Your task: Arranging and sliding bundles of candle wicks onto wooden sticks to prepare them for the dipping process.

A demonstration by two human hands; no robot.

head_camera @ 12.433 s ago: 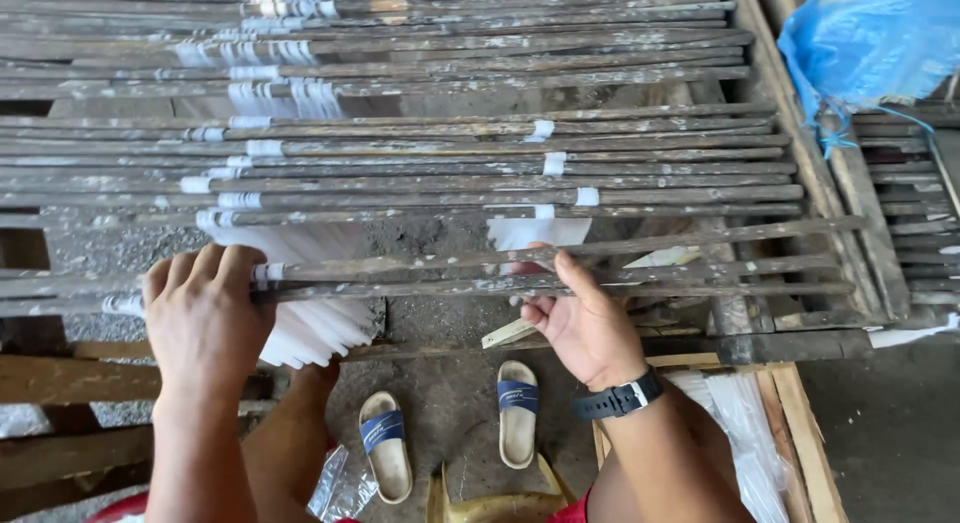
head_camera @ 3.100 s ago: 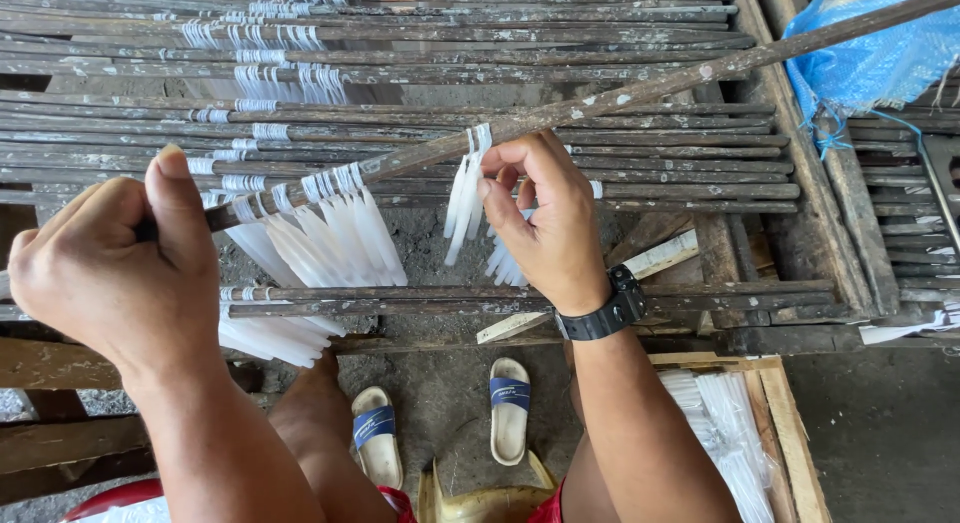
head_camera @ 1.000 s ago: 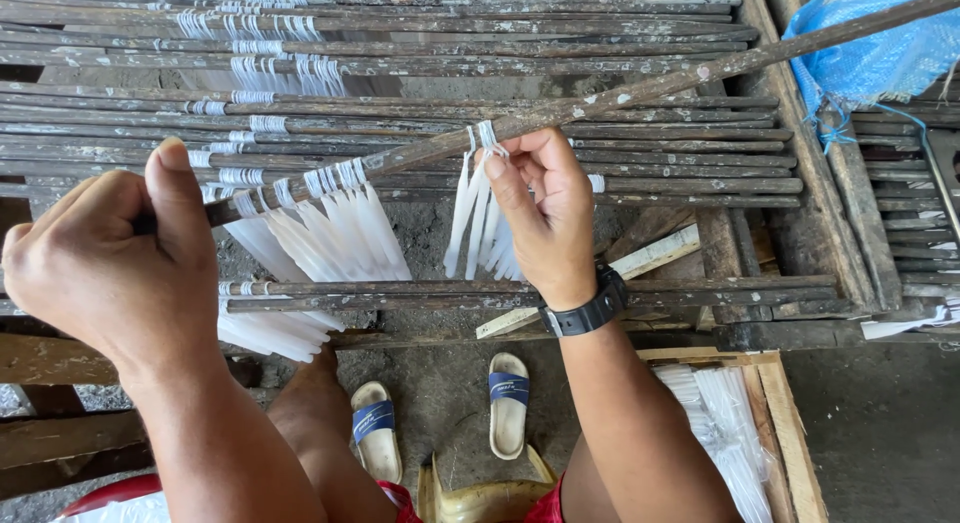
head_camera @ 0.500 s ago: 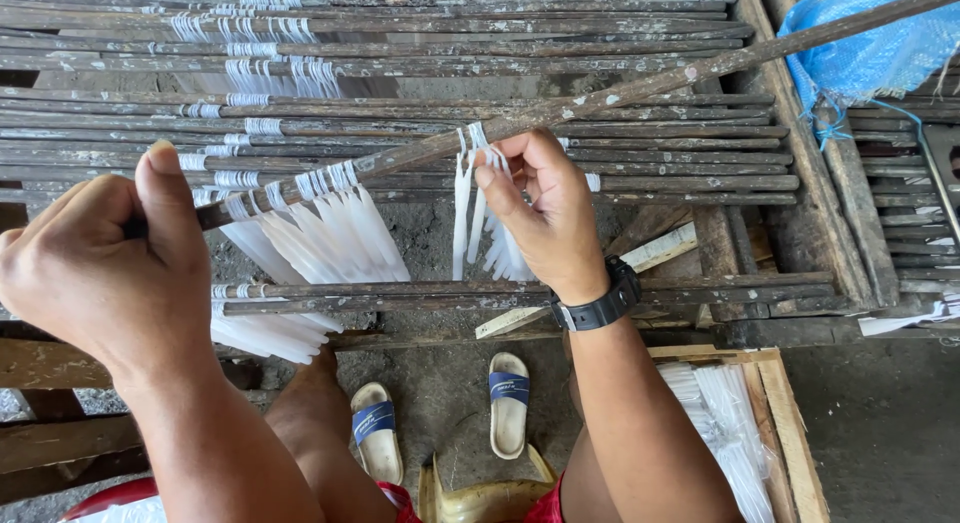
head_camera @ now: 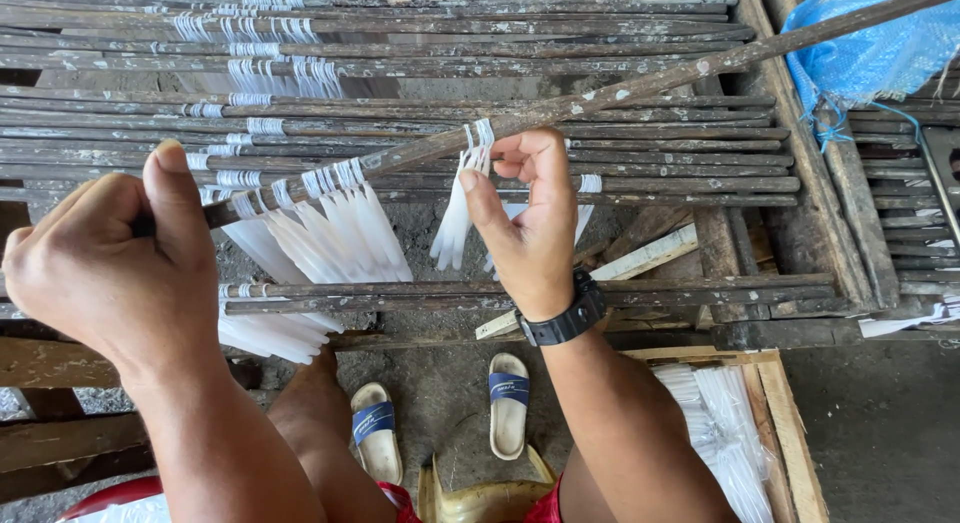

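My left hand grips the near end of a long dark rod that slants up to the far right over the rack. Along the rod hang white looped strips in a fanned bunch. My right hand pinches another small bunch of white strips looped over the rod near its middle, thumb on the left, fingers curled behind. A black watch is on that wrist.
Below lies a wooden rack of many parallel dark rods, some carrying white loops. A blue sack sits far right. A wooden crate holds loose white strips. My sandalled feet rest on the concrete floor.
Since the oldest frame a rod has been lifted off the rack and held slanted. Over the last second my right hand has slid slightly along the rod, handling the small bunch; the left stays put.
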